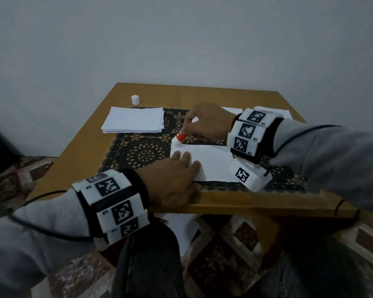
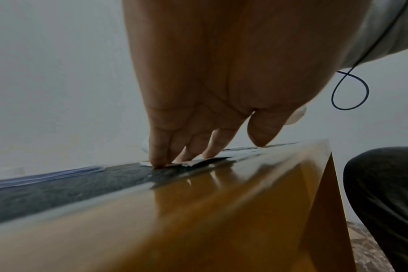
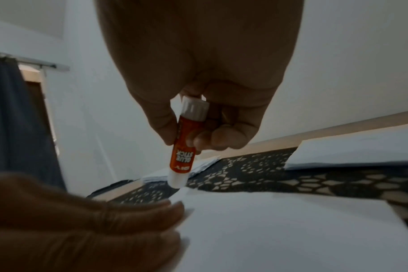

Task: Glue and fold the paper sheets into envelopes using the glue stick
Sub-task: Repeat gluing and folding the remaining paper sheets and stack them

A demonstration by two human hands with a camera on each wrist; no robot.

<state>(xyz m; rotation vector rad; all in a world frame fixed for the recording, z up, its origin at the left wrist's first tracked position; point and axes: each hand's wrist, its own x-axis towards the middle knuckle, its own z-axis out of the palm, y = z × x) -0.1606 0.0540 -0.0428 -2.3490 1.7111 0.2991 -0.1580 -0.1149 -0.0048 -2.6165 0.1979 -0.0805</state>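
Note:
A white paper sheet (image 1: 211, 162) lies partly folded on the black lace mat (image 1: 138, 151) near the table's front edge. My left hand (image 1: 177, 175) presses flat on the sheet's left part, fingers straight (image 2: 158, 152). My right hand (image 1: 205, 121) grips an orange and white glue stick (image 1: 180, 137), tip down on the sheet's far left corner. In the right wrist view the glue stick (image 3: 184, 147) stands nearly upright between thumb and fingers, its white tip touching the paper sheet (image 3: 280, 230).
A stack of white paper sheets (image 1: 134, 120) lies at the mat's back left. The white glue cap (image 1: 135, 99) stands on the bare wooden table (image 1: 246, 203) behind it. More paper (image 1: 274, 110) shows behind my right wrist. Sheets lie on the patterned floor (image 1: 181, 229).

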